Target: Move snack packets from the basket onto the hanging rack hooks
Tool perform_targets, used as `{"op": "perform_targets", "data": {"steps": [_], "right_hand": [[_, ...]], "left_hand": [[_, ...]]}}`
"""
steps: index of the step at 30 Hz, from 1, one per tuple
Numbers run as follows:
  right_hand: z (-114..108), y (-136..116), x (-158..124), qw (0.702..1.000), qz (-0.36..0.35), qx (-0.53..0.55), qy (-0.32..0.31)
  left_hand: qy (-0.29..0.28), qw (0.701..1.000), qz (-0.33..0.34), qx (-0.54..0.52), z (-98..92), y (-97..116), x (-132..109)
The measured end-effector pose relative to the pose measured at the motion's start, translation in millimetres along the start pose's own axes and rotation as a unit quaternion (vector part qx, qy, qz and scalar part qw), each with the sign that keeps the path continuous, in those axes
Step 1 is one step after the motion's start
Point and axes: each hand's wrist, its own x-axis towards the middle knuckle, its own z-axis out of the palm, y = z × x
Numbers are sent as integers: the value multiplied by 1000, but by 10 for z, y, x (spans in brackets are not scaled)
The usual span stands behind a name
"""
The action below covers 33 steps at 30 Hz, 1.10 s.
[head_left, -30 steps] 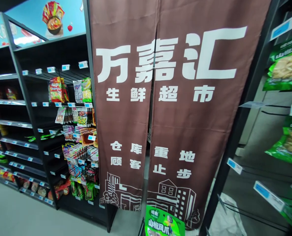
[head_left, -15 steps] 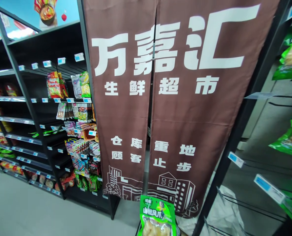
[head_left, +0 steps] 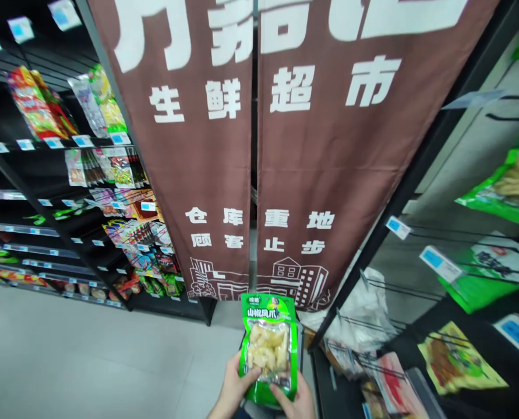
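A green snack bag [head_left: 268, 349] with a clear window showing pale chicken feet is held up low in the middle of the head view. My left hand [head_left: 235, 387] grips its lower left edge, thumb across the front. At the lower right corner, my right hand [head_left: 296, 398] has its thumb pressed on the front too. The fingers behind the bag are hidden. Its printed front faces me, nearly upright.
A brown split curtain [head_left: 259, 174] with white lettering hangs ahead. Snack shelves [head_left: 62, 238] stand on the left over a grey floor [head_left: 88, 349]. On the right, wire hooks with price tags [head_left: 440, 263] stick out beside hanging green bags [head_left: 504, 186] and a yellow packet [head_left: 460, 358].
My view has tilted down and come closer to the curtain. Both hands and the whole green bag now show; earlier only the bag's upper part was in view.
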Motion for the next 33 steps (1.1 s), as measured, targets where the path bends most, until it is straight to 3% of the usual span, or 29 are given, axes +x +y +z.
{"op": "perform_targets", "data": {"steps": [4, 8, 15, 26, 33], "right_hand": [[-88, 29, 87, 998, 14, -20, -57], [-133, 53, 96, 998, 24, -14, -61], [-128, 89, 113, 993, 97, 66, -33], [-207, 49, 138, 996, 64, 29, 54], [-291, 182, 89, 996, 25, -23, 77]], "left_hand": [[-16, 999, 1, 31, -12, 32, -28], [-32, 999, -10, 35, -15, 82, -19], [-17, 996, -24, 78, -43, -31, -40], [-64, 994, -1, 94, 102, 55, -28], [-37, 995, -38, 83, 145, -135, -126]]}}
